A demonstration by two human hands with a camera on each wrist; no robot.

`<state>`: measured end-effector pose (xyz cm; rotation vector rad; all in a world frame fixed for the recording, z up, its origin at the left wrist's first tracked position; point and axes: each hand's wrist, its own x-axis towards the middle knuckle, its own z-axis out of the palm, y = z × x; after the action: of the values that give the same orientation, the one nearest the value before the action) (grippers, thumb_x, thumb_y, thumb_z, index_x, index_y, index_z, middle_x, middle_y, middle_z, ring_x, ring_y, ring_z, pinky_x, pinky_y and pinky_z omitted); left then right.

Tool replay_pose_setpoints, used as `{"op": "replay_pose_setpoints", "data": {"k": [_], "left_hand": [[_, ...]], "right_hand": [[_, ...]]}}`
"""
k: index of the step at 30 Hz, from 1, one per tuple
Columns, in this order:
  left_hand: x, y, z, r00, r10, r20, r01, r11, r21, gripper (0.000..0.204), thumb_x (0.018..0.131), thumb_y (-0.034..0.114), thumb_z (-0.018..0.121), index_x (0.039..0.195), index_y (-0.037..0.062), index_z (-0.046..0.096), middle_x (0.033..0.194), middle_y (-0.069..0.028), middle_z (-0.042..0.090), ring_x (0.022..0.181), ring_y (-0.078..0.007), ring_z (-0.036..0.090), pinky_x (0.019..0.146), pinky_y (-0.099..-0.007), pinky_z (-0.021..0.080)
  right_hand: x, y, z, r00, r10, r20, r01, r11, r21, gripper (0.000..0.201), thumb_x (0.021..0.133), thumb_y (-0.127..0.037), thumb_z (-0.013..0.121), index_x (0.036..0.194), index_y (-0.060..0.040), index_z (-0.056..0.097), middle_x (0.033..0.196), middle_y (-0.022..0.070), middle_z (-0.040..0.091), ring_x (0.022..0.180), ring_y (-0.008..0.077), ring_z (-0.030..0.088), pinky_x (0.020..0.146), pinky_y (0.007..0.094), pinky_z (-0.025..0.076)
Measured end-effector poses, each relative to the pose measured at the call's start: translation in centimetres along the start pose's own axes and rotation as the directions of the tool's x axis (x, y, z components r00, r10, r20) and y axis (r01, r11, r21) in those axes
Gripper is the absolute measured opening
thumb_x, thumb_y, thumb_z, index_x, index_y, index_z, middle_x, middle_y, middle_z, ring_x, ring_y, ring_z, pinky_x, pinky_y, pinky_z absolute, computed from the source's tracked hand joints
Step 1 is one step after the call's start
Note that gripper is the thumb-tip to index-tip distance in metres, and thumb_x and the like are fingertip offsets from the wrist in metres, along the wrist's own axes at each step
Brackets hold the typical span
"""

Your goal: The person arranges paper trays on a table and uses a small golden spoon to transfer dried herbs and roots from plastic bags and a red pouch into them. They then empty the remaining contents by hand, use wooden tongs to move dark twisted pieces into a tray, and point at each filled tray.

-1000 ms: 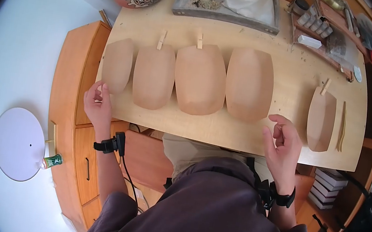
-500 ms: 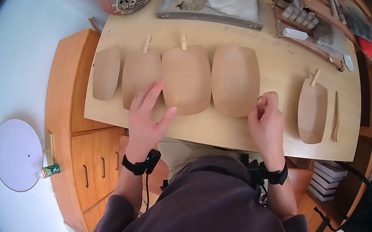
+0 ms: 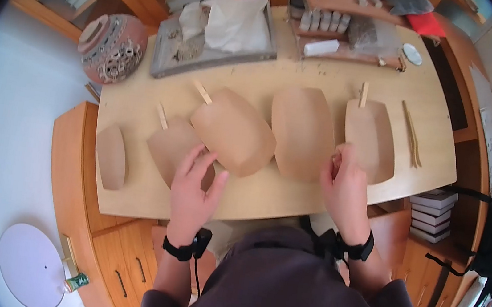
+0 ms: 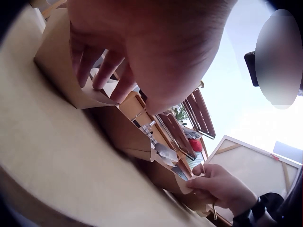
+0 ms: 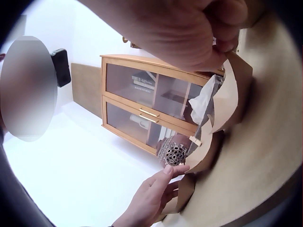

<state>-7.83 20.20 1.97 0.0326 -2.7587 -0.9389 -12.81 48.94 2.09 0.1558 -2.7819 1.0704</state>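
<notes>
A row of brown paper trays lies on the table (image 3: 128, 200). My left hand (image 3: 193, 199) is over the second tray (image 3: 166, 143), fingers extended and spread. In the left wrist view those fingers (image 4: 111, 68) reach over a tray's rim (image 4: 90, 100). My right hand (image 3: 348, 182) has thumb and forefinger together at the near right edge of the fourth tray (image 3: 303, 136), pinching its rim. The third tray (image 3: 236, 133) tilts between the hands. The fifth tray (image 3: 373, 133) is just right of the fourth. The first tray (image 3: 111, 157) stands apart at the left.
Wooden clothespins, such as one clothespin (image 3: 364, 94), are clipped on some trays' far edges. Wooden tongs (image 3: 411, 135) lie at the right. Along the back are a pierced pot (image 3: 113, 49), a grey tray (image 3: 159, 58) with white cloth, and a rack (image 3: 340, 2) with small bottles.
My left hand has come from the first tray to the second. The second, third and fourth trays have shifted right, away from the first and close to the fifth. My head view has turned.
</notes>
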Motion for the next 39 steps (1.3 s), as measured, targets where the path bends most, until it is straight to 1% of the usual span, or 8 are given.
{"op": "replay_pose_setpoints", "data": {"k": [10,14,18,24,30,33,36,39], "left_hand": [[1.9,2.1,1.2,0.996,0.073,0.044,-0.07,0.996,-0.064,0.03,0.094,0.019,0.078,0.118,0.0016,0.072,0.139,-0.0211,0.065,0.121,-0.0375,0.067,0.099,-0.0431,0.057],[2.3,3.2,1.2,0.992,-0.003,0.123,0.019,0.992,-0.127,0.029,0.095,0.014,0.075,0.121,0.0022,0.071,0.144,-0.0198,0.061,0.128,-0.0366,0.064,0.107,-0.0428,0.053],[2.4,3.8,0.9,0.996,0.012,0.084,-0.005,0.997,-0.078,0.033,0.099,0.016,0.07,0.128,0.0009,0.068,0.144,-0.021,0.06,0.13,-0.0374,0.062,0.109,-0.0438,0.05],[1.6,2.6,0.7,1.0,0.0,0.023,0.0,1.0,-0.007,0.041,0.103,0.02,0.064,0.139,-0.001,0.061,0.135,-0.0254,0.064,0.122,-0.0432,0.064,0.103,-0.0475,0.053],[1.1,1.8,0.8,0.999,0.049,0.021,-0.049,0.999,-0.017,0.04,0.105,0.02,0.062,0.137,-0.003,0.06,0.128,-0.0272,0.067,0.117,-0.0452,0.064,0.1,-0.0491,0.053],[0.8,1.2,0.8,0.999,0.041,0.012,-0.041,0.999,-0.001,0.038,0.105,0.019,0.063,0.136,-0.003,0.061,0.127,-0.0266,0.067,0.116,-0.0453,0.065,0.1,-0.0493,0.052],[0.6,0.7,0.6,1.0,0.024,-0.003,-0.024,1.0,-0.017,0.035,0.104,0.016,0.063,0.134,-0.0019,0.063,0.125,-0.0243,0.068,0.113,-0.0435,0.066,0.098,-0.0483,0.053],[0.2,0.6,0.3,0.994,0.068,-0.088,-0.073,0.996,-0.053,0.028,0.101,0.011,0.065,0.127,-0.0002,0.067,0.12,-0.0209,0.07,0.107,-0.0395,0.068,0.093,-0.0452,0.054]], "right_hand": [[-0.3,1.3,-2.3,0.999,0.044,-0.017,-0.045,0.995,-0.085,0.018,0.096,-0.005,0.064,0.109,-0.003,0.051,0.076,0.0195,0.069,0.065,0.0424,0.068,0.057,0.052,0.053],[-0.6,1.1,-3.2,0.995,0.102,-0.01,-0.103,0.994,-0.04,0.023,0.095,-0.009,0.07,0.111,-0.0035,0.056,0.069,0.0153,0.067,0.061,0.0386,0.068,0.055,0.0486,0.051],[-0.7,0.6,-4.9,0.972,0.223,-0.076,-0.224,0.974,-0.006,0.031,0.093,-0.014,0.077,0.118,-0.0028,0.062,0.061,0.0127,0.062,0.058,0.037,0.066,0.054,0.0458,0.05],[-1.1,3.0,-5.8,0.96,0.256,-0.111,-0.273,0.945,-0.181,0.03,0.096,-0.024,0.076,0.115,-0.0005,0.071,0.068,0.0184,0.069,0.063,0.0393,0.07,0.06,0.0476,0.055],[-1.0,2.7,-5.3,0.978,0.202,-0.045,-0.205,0.974,-0.091,0.029,0.097,-0.027,0.074,0.11,-0.001,0.073,0.072,0.0227,0.07,0.067,0.0414,0.071,0.062,0.0495,0.055],[-0.9,2.4,-5.2,0.982,0.187,-0.021,-0.188,0.97,-0.155,0.028,0.098,-0.026,0.074,0.11,-0.0017,0.073,0.072,0.0218,0.069,0.065,0.0397,0.071,0.06,0.0479,0.054],[-1.1,1.6,-5.5,0.979,0.186,-0.082,-0.193,0.976,-0.095,0.026,0.098,-0.025,0.074,0.11,-0.0019,0.073,0.067,0.0185,0.065,0.059,0.0377,0.067,0.055,0.0459,0.05],[-1.3,0.3,-6.2,0.976,0.183,-0.118,-0.178,0.983,0.053,0.023,0.108,-0.021,0.062,0.104,0.0001,0.069,0.067,0.0147,0.058,0.055,0.0286,0.055,0.055,0.0384,0.044]]}}
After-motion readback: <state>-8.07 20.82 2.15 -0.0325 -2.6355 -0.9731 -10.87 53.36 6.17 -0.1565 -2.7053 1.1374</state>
